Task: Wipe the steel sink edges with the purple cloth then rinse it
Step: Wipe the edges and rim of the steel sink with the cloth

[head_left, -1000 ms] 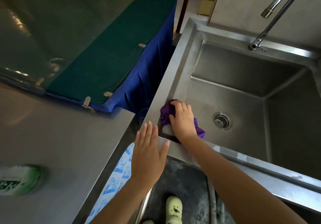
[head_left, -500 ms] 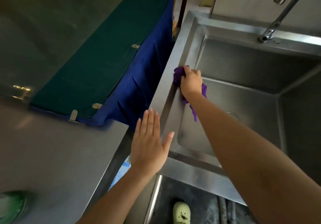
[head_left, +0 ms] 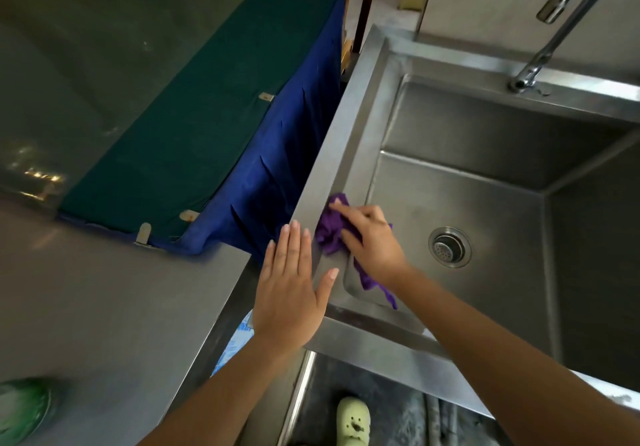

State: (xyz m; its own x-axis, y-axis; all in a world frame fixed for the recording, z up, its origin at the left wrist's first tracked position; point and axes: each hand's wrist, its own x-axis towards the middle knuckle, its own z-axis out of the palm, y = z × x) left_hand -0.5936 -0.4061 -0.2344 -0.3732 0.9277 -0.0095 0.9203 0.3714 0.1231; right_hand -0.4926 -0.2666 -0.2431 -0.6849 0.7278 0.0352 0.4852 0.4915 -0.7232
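Purple cloth [head_left: 330,234] is bunched under your right hand [head_left: 372,241] on the left rim of the steel sink [head_left: 346,141], at about 9 o'clock from the drain [head_left: 449,247], with a ragged tail trailing over the lip toward 5 o'clock into the basin. Half a second ago that hand was farther up the same rim, toward 12 o'clock; it has pulled back to the near-left corner, where it also was a second ago, so you have run one out-and-back stroke along this edge. By my reading only the left rim has been covered, and the back, right and front edges, then the rinse, are still to come. Your right fingers are curled into the cloth and pressing it down. Your left hand [head_left: 291,290] lies flat, fingers straight and together, at 7 o'clock of the cloth, and has kept that spot throughout (whether it bears on the rim or hovers I cannot tell). The rim is brushed, flat, sharp-cornered steel; the cloth looks soft, crumpled and frayed. The faucet [head_left: 554,30] arches in at 1 o'clock.
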